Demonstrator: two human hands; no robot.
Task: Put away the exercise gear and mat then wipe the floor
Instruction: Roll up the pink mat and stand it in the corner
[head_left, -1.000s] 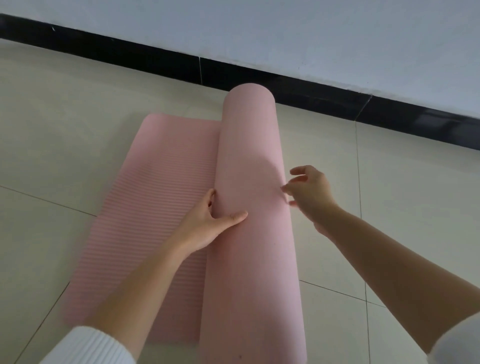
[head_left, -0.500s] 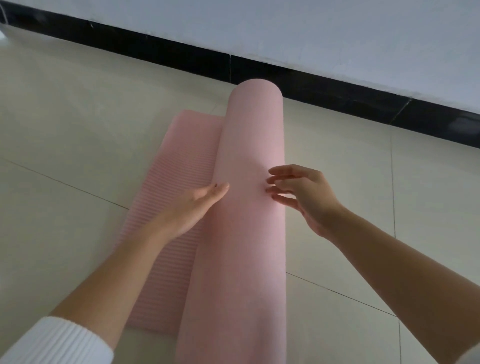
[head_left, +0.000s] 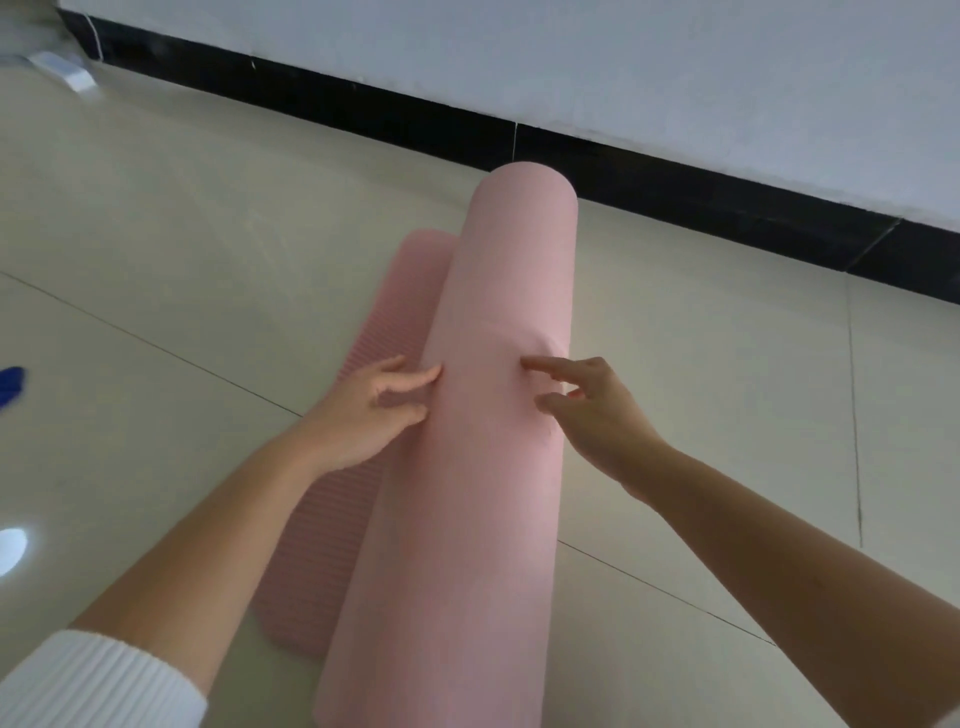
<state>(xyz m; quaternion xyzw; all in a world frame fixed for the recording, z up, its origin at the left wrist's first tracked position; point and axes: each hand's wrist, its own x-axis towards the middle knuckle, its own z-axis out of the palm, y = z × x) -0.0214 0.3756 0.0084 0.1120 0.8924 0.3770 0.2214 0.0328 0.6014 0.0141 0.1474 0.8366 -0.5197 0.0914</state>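
A pink exercise mat (head_left: 483, 441) lies on the tiled floor, rolled into a thick tube that runs from near me toward the wall. A narrow ribbed strip of the mat (head_left: 358, 467) still lies flat to the left of the roll. My left hand (head_left: 374, 410) rests against the roll's left side with fingers spread. My right hand (head_left: 587, 410) touches the roll's right side, its fingertips pressing a dent into the foam. Neither hand grips anything.
The cream tiled floor (head_left: 182, 249) spreads to the left and right of the mat. A black skirting board (head_left: 727, 208) runs under a white wall just past the roll's far end. A blue object (head_left: 10, 384) shows at the left edge and a white object (head_left: 62, 73) lies top left.
The roll has moved left over the flat part, so the flat strip is narrower. My left hand released its grip on the roll's edge and now lies flat; my right hand moved onto the roll.
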